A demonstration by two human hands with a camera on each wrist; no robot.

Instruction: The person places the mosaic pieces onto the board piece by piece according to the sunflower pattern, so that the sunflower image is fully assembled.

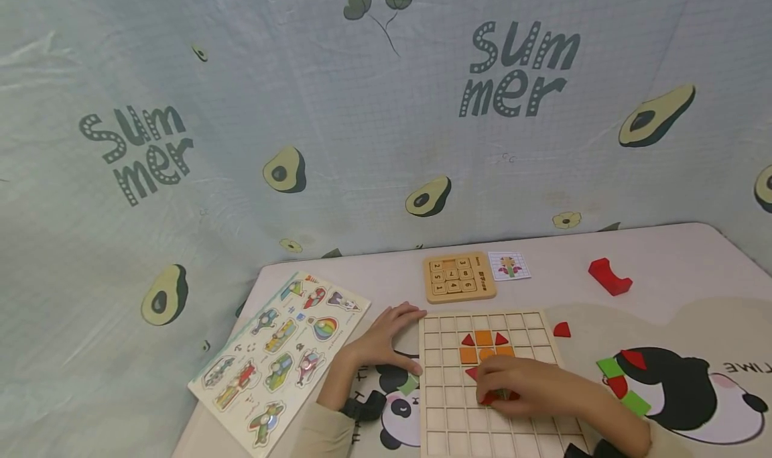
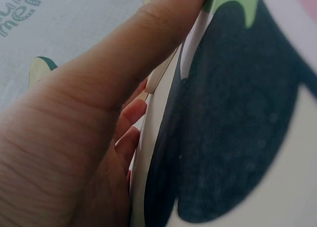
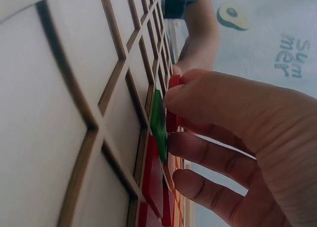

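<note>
Pale wooden grid board flat on the panda-print worktop, steadied at its left edge by the left hand, fingers relaxed and spread flat, gripping nothing. Right hand lowered palm-down over the board's middle, wrist angled in from the right, fingertips curled to pinch a small red wooden tile on edge beside a green tile, probably to seat it in a cell. Orange and red tiles already laid just above. Spare green and red pieces near, on the right.
</note>
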